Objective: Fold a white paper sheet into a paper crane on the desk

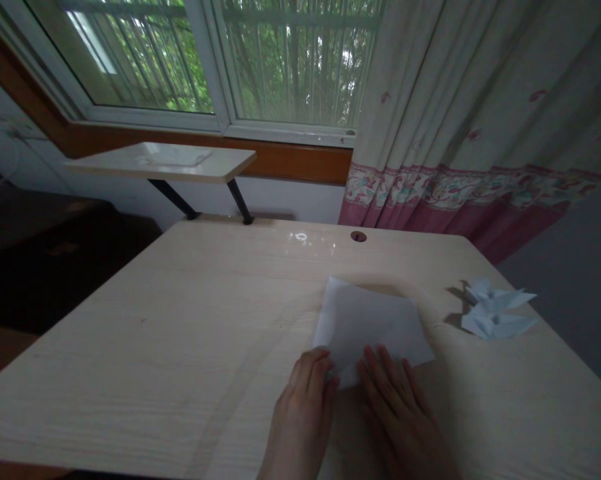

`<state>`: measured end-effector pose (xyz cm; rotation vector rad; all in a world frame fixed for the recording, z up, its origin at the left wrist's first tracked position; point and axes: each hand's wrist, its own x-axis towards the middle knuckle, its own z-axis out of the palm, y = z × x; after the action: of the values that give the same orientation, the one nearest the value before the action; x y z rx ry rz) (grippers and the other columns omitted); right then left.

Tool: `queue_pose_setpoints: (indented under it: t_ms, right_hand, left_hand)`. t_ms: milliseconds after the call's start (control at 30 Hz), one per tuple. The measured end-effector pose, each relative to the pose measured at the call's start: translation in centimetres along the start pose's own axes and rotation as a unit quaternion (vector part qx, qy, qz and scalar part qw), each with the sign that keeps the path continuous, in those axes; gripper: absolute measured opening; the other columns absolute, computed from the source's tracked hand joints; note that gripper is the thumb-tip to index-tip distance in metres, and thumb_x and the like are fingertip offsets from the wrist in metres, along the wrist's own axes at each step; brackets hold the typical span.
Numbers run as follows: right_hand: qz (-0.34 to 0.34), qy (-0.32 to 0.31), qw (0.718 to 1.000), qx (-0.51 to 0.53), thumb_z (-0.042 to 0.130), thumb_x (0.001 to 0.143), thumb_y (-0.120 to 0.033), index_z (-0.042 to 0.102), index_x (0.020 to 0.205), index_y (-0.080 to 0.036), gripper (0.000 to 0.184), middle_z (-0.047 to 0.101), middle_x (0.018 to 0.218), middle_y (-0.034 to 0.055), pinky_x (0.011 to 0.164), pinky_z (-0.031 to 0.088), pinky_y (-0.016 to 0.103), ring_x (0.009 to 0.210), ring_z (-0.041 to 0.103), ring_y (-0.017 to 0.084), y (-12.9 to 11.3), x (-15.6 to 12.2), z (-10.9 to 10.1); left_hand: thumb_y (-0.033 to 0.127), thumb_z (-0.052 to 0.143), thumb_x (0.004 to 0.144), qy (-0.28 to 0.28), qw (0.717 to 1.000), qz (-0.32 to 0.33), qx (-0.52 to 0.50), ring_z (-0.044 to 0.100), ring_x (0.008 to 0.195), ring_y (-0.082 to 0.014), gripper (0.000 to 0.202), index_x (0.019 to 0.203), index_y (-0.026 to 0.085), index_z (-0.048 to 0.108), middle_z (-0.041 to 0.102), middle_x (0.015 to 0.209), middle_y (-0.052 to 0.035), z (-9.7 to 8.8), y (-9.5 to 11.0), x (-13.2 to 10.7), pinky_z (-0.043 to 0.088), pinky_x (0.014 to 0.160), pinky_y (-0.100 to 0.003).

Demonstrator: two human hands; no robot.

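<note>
A white sheet of paper lies on the light wooden table, its near edge toward me. My left hand is closed at the near left corner, fingers curled with the paper's edge between them and the thumb. Flat on the near right part of the sheet rests my right hand, its fingers stretched out and slightly apart. The part of the near edge under my hands is hidden. To the right stand two folded paper figures, close together, with pointed wing-like ends.
A small raised shelf on black legs stands at the table's back left, with a whitish flat item on it. A round cable hole sits near the back edge. Behind hang a window and a long curtain.
</note>
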<state>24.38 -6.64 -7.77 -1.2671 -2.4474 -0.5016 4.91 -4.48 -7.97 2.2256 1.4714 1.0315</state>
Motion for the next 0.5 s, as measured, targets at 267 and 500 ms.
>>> queue_pose_setpoints:
  t_ms: [267,500]
  right_hand:
    - [0.005,-0.038,0.999,-0.026,0.037,0.094,-0.025,0.041,0.14,-0.013,0.048,0.047,0.143,0.0098,0.109,0.026,0.049,0.137,0.032,0.03,0.1,-0.6,0.8]
    - [-0.004,-0.046,0.999,-0.025,0.036,0.095,-0.023,0.042,0.14,-0.014,0.047,0.047,0.143,0.009,0.101,0.036,0.046,0.134,0.038,0.029,0.3,-0.7,1.0]
  left_hand:
    - [0.013,0.038,0.095,0.021,0.994,0.078,0.074,0.066,0.101,-0.0237,0.024,0.112,0.016,0.055,0.067,0.108,-0.0107,0.4,-0.1,-0.5,0.06,0.082,-0.04]
    - [0.011,0.036,0.093,-0.009,0.974,0.175,0.144,0.066,0.101,-0.0222,0.033,0.115,0.012,0.06,0.069,0.109,-0.0097,-1.1,0.3,-1.7,0.06,0.082,-0.034]
